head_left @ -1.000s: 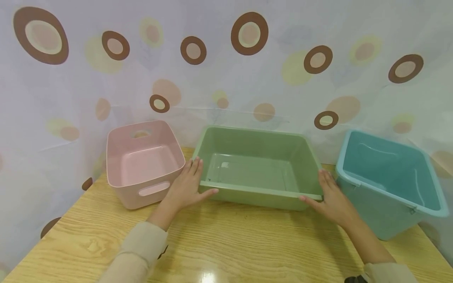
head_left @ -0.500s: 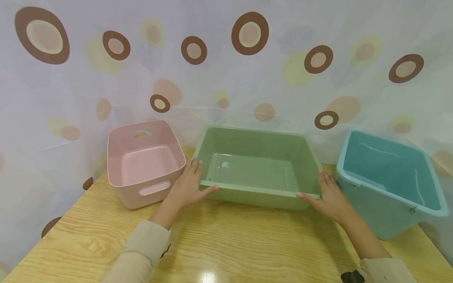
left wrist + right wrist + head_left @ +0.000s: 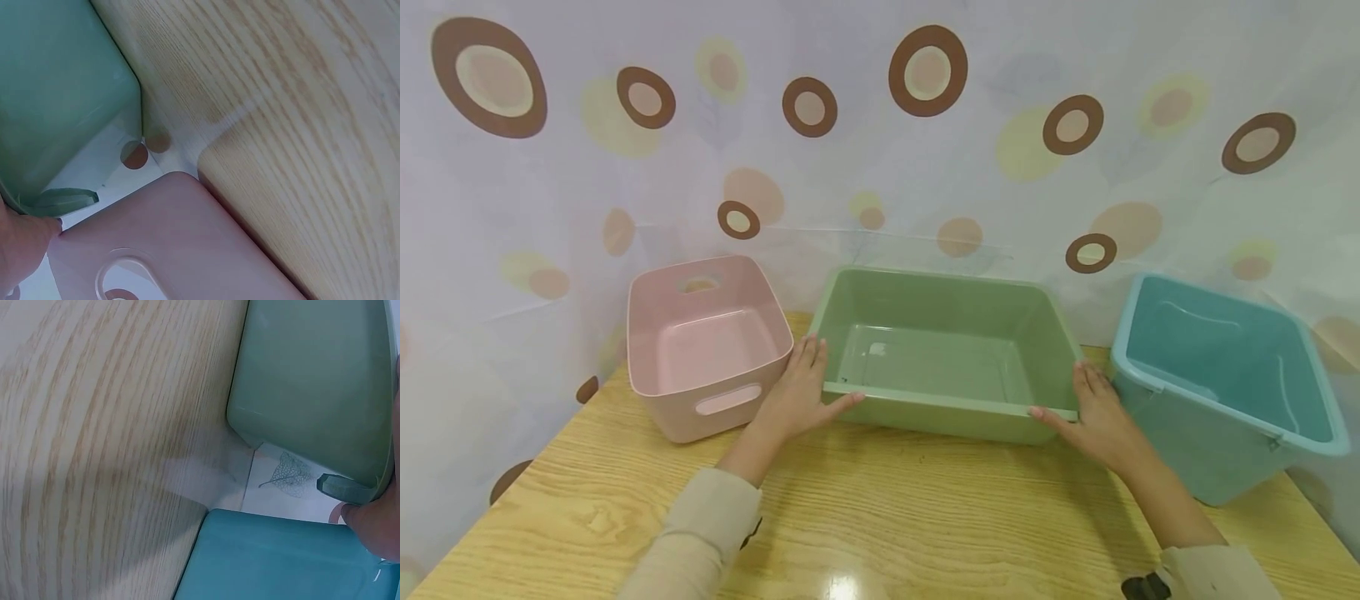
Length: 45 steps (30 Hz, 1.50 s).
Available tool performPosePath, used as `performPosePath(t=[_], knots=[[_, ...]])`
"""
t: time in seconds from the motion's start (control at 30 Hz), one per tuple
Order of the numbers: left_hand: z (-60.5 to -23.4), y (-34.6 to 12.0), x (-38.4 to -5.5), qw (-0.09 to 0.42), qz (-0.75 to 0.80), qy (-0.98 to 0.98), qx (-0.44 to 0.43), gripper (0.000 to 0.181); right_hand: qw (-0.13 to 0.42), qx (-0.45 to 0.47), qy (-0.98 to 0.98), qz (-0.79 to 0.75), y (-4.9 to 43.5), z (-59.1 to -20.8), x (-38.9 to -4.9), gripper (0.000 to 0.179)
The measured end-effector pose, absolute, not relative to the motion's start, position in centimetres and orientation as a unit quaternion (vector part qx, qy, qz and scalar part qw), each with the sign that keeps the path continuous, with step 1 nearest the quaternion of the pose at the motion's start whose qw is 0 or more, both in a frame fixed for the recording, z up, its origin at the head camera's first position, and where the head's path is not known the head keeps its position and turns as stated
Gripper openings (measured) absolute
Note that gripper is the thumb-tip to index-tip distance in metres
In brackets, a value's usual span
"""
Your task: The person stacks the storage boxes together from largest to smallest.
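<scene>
My left grip (image 3: 792,397) and right grip (image 3: 1101,421), angled inward, clamp the green tub (image 3: 940,422) between them, thumbs (image 3: 842,403) across its near rim (image 3: 940,402). The wrist views cut off most of each grip.

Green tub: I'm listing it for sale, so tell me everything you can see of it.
The green tub is a wide, open rectangle of what looks like smooth, glossy plastic, with rounded corners, sloping walls and a turned-out rim. A small dark mark shows inside, near the front left corner. It stands upright on the table between the pink basket and blue bin, touching neither. The left hand and right hand touch its ends, thumbs on the front rim.
</scene>
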<state>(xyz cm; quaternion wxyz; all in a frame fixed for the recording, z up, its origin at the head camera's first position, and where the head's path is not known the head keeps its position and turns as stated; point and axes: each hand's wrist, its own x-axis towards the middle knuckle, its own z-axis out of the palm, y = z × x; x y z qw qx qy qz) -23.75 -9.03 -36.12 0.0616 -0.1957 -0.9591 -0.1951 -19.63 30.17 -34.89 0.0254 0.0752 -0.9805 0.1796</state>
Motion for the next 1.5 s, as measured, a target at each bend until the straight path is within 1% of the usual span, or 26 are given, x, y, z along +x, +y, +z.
performPosePath(t=[0.27,0.67,1.17,1.5], knots=[[-36.21,-8.92,-23.82,0.069,-0.197,-0.959,-0.193,0.097,0.034,0.079,-0.981,0.175,30.16,-34.93,-19.8,0.102],[-36.33,-8.93,-23.82,0.074,-0.2,-0.957,-0.194,0.097,0.028,0.078,-0.98,0.179,30.1,-34.88,-19.66,0.105],[-36.39,-8.78,-23.66,0.081,-0.2,-0.957,-0.195,0.097,0.035,0.081,-0.98,0.176,30.16,-34.79,-19.53,0.105],[-36.5,-8.67,-23.5,0.076,-0.197,-0.958,-0.193,0.097,0.041,0.086,-0.98,0.176,30.45,-35.14,-19.48,0.105]])
